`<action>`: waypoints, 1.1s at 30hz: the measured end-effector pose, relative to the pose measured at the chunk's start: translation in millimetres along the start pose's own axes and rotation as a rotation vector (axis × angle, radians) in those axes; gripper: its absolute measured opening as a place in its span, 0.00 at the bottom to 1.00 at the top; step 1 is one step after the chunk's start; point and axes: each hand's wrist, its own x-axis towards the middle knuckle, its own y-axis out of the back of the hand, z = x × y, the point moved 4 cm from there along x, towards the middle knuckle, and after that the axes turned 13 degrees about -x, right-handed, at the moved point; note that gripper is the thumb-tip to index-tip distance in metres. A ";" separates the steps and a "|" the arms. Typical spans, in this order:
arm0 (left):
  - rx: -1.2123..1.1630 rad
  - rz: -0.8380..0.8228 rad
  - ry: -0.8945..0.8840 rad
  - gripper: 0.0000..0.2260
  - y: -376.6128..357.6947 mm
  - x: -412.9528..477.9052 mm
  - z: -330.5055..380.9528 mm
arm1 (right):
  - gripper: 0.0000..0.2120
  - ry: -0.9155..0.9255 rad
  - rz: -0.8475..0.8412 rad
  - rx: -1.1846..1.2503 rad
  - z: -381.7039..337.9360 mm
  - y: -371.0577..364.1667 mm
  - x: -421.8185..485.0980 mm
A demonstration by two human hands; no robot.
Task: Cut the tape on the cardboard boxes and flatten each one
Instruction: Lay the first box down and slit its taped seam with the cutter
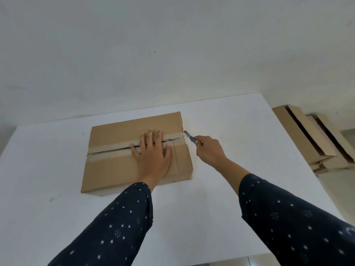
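While under left hand (151, 152), tan cardboard box (115, 169), seam (111, 151) open.

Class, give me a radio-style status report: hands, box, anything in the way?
Left hand flat on cardboard box. Right hand grips blue cutter at box's right end. Top tape looks slit. Left fingers lie across seam.

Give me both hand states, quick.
Left hand: open, pressing flat on the cardboard box.
Right hand: grips the blue utility knife, blade at the box's right end.
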 end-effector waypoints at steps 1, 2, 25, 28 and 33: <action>0.002 0.000 0.003 0.24 -0.4 -0.1 -0.3 | 0.17 0.011 0.003 -0.007 0.1 0.5 -0.3; 0.005 -0.001 0.005 0.24 -1.0 -0.4 -0.7 | 0.16 0.020 0.009 -0.018 0.4 1.0 -0.7; -0.043 -0.048 0.077 0.23 -1.7 3.9 3.6 | 0.16 0.161 -0.164 -0.238 -7.3 28.9 4.2; -0.052 -0.042 0.078 0.23 -0.6 4.1 4.0 | 0.16 0.140 -0.169 -0.285 -5.6 28.9 5.0; -0.057 -0.043 0.066 0.23 -1.3 5.0 4.8 | 0.16 0.121 -0.242 -0.368 7.4 18.6 -12.0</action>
